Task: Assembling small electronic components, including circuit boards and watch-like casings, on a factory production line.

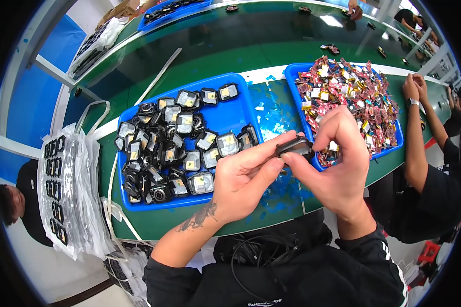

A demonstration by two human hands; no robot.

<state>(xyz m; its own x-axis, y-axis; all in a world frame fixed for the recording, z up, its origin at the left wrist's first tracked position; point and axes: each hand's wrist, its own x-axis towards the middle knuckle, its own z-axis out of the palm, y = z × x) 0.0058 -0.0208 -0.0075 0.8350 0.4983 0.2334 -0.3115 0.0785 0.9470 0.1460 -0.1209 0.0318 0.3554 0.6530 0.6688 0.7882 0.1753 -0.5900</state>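
Near the frame's centre, the left hand [243, 179] and right hand [338, 163] both pinched one small black housing [294, 147] between closed fingertips. Two blue trays lay on the green table [230, 51] — the left tray [225, 115] heaped with black camera modules [176, 148], too many to count. The right tray [397, 140] held a dense pile of small red-and-gold parts [351, 89].

The bench [225, 46] was glossy green, edged with a white strip. Two trays were bright blue: the left tray [230, 115] held black camera housings [174, 148] with silvery faces and small yellow squares, while the right tray [305, 71] held a jumble of red, pink, gold and white small parts [353, 89]. The piece [293, 147] pinched between both hands was black. The left forearm bore a dark tattoo [200, 217], perhaps floral. The sleeves [363, 261] were black with white stripes. Clear plastic bags [69, 189] showed rows of black pieces.
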